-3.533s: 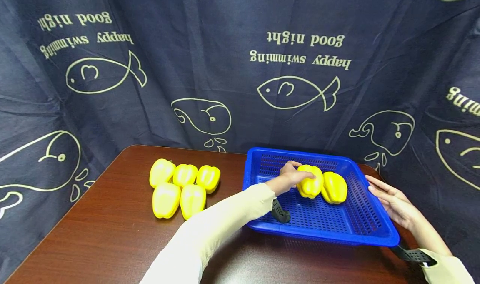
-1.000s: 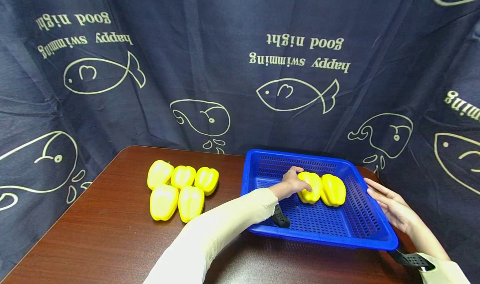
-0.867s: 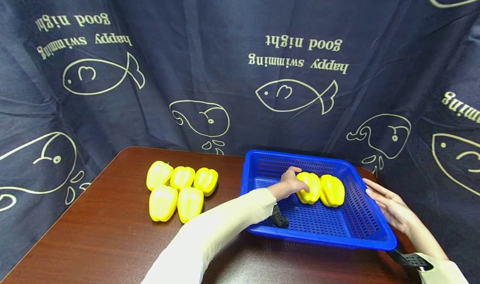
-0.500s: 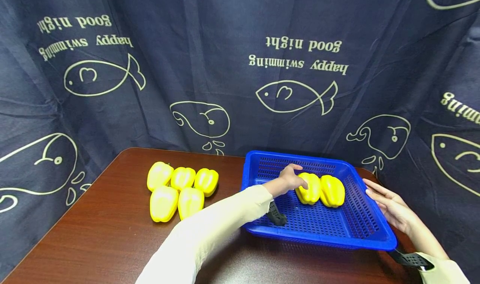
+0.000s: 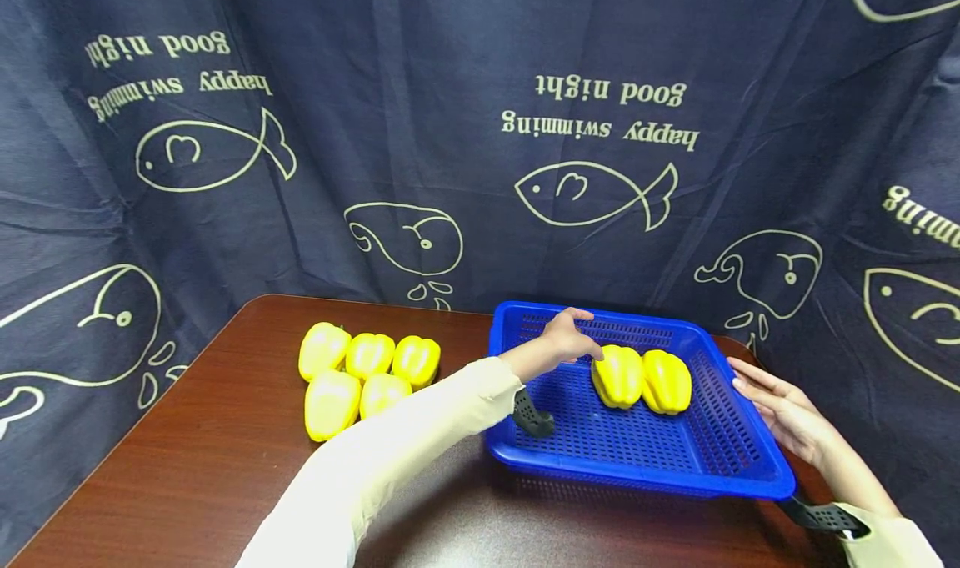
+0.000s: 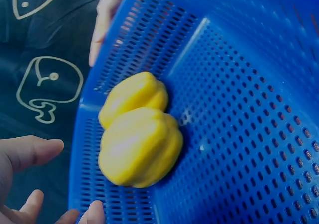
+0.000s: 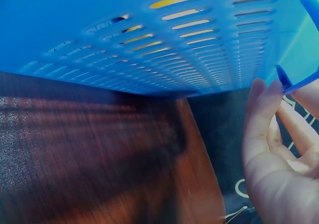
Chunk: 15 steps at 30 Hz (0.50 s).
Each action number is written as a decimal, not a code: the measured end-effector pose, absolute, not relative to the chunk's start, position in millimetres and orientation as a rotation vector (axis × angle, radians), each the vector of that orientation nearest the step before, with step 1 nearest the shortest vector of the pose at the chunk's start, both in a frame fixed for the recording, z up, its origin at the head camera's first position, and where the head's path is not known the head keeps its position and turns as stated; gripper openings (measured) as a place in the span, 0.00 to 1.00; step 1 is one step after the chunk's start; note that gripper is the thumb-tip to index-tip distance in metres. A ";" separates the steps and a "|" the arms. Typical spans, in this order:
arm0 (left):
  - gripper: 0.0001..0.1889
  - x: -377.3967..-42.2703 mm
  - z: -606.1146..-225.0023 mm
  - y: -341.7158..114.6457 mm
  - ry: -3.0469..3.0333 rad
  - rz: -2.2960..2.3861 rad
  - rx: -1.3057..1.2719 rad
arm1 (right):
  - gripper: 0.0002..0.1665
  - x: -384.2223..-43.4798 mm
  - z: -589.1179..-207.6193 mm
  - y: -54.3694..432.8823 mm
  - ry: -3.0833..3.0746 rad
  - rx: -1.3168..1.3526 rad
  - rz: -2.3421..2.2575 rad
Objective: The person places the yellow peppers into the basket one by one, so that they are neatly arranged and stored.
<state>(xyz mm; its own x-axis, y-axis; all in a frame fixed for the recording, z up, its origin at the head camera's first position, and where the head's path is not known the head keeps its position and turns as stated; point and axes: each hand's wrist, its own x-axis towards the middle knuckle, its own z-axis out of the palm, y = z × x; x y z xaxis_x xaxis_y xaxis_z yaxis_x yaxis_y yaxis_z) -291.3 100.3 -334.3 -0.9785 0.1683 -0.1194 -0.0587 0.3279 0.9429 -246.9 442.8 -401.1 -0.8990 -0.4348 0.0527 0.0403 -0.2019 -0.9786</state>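
Two yellow bell peppers lie side by side in the blue plastic basket (image 5: 600, 468), a left one (image 5: 618, 377) and a right one (image 5: 667, 382). My left hand (image 5: 561, 339) hovers above the basket's left half, fingers spread and holding nothing. The left wrist view shows a gap between its fingers and the nearer bell pepper (image 6: 139, 147). My right hand (image 5: 787, 414) holds the basket's right rim from outside, with fingertips at the lip in the right wrist view.
Several more yellow bell peppers (image 5: 332, 404) stand grouped on the brown wooden table (image 5: 195, 451), left of the basket; my left sleeve partly covers one. A dark blue curtain (image 5: 480, 134) with fish drawings hangs behind the table.
My left hand has let go of the left bell pepper, now resting on the basket floor, and has moved up and left away from it. The right hand keeps its place.
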 end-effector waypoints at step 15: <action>0.36 -284.0 -324.2 41.9 2.446 1.774 0.103 | 0.28 -247.7 -401.9 442.7 1.779 -0.444 -2.158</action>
<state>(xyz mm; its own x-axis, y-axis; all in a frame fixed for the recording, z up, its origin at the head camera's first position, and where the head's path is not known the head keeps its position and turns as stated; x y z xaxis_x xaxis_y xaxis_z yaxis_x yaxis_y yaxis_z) -284.0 41.9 -324.2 -0.9907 0.1242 -0.0552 -0.0139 0.3117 0.9501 -247.7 442.7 -401.9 -0.9045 -0.4244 0.0416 0.0403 -0.1821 -0.9825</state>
